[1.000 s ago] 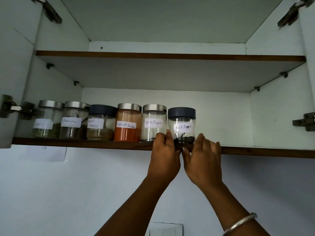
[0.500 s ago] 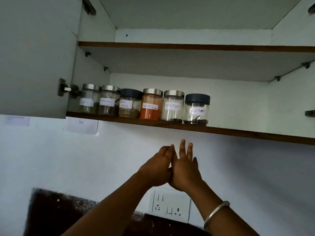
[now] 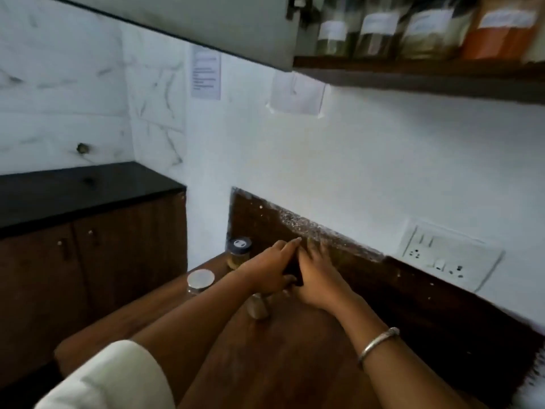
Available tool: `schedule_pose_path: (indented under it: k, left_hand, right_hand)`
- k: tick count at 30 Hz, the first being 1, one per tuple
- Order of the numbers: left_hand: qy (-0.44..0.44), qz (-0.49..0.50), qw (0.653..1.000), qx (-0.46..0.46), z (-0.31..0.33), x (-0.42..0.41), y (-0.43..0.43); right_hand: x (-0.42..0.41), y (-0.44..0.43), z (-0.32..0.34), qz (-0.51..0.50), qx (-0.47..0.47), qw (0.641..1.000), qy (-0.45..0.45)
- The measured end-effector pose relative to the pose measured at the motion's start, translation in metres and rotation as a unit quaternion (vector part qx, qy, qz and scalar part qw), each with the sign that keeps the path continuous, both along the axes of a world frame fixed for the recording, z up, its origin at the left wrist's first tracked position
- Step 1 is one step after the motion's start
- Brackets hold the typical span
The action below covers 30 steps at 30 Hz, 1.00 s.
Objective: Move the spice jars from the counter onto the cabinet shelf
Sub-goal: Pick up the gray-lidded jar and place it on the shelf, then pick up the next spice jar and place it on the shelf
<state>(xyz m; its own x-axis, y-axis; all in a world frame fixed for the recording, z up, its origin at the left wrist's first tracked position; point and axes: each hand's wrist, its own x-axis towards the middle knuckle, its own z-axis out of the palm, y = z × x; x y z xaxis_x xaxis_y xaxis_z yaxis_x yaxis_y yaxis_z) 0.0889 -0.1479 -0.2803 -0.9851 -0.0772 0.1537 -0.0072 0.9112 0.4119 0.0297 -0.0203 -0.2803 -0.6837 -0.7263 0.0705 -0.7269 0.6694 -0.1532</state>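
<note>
Both my hands are down at the brown wooden counter (image 3: 295, 364), close together around a spice jar (image 3: 259, 307). A dark lid shows between them and a bit of glass body below my left hand (image 3: 265, 271). My left hand wraps it from the left, and my right hand (image 3: 320, 278) cups it from the right. Left of them stand a dark-lidded jar (image 3: 238, 252) and a silver-lidded jar (image 3: 200, 280). At the top right, the cabinet shelf (image 3: 413, 69) carries a row of labelled jars, among them an orange one (image 3: 498, 33).
The open cabinet door (image 3: 206, 22) hangs overhead at the upper left. A black counter (image 3: 73, 190) over brown cupboards lies to the left. A white socket plate (image 3: 442, 255) sits on the wall to the right, above a dark backsplash (image 3: 413, 290).
My view has swung down from the shelf to the counter. Both hands have dropped from below the shelf and closed around a jar on the counter.
</note>
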Motion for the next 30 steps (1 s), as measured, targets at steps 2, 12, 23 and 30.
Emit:
schedule_pose_path:
  k: [2,12,23,30]
  left_hand:
    - [-0.024,0.016,0.999,0.014,-0.030,0.011,-0.031]
    - [-0.096,0.116,0.988,0.037,-0.135,0.027,-0.191]
    - [-0.140,0.175,0.965,0.136,-0.212,0.010,-0.254]
    - [-0.126,0.149,0.964,0.180,-0.226,0.007,-0.249]
  right_hand:
    - [0.005,-0.036,-0.029,0.006,0.012,0.999,-0.035]
    - [0.006,-0.193,-0.143,0.041,0.036,0.992,-0.111]
    - [-0.011,-0.272,-0.208,-0.028,0.015,0.981,-0.190]
    - [-0.015,-0.266,-0.217,-0.093,-0.043,0.974,-0.204]
